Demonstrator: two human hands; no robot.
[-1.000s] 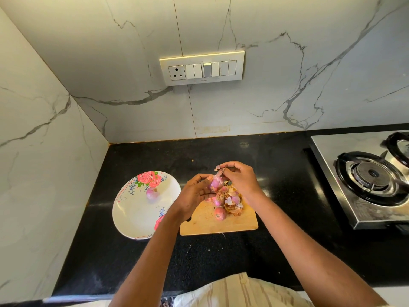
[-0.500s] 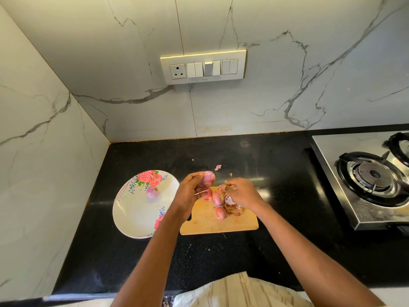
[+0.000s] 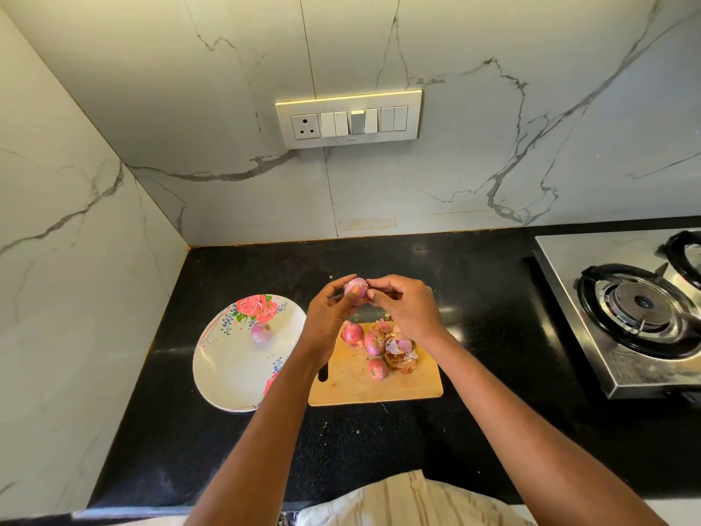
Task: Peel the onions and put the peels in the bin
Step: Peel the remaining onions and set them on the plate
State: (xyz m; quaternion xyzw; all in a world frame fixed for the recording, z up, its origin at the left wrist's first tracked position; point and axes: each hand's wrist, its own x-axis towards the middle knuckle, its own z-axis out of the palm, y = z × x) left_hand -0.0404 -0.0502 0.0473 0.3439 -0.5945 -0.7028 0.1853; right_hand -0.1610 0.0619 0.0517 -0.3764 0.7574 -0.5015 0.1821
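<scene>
My left hand (image 3: 329,317) grips a small red onion (image 3: 356,287) above the far edge of the wooden cutting board (image 3: 356,385). My right hand (image 3: 407,309) pinches at the onion's top right side with its fingertips. On the board lie three unpeeled red onions (image 3: 373,343) and a heap of dry peels (image 3: 401,353). A peeled onion (image 3: 261,332) sits on the floral white plate (image 3: 227,370) to the left of the board. No bin is in view.
The black counter (image 3: 474,298) runs to a steel gas stove (image 3: 626,309) at the right. Marble walls close the back and left side, with a switch panel (image 3: 349,118) on the back wall. Small peel scraps dot the counter near the board.
My right hand dropped a peel onto the heap and has come back up to the onion. My left hand has lifted the onion slightly away from the board.
</scene>
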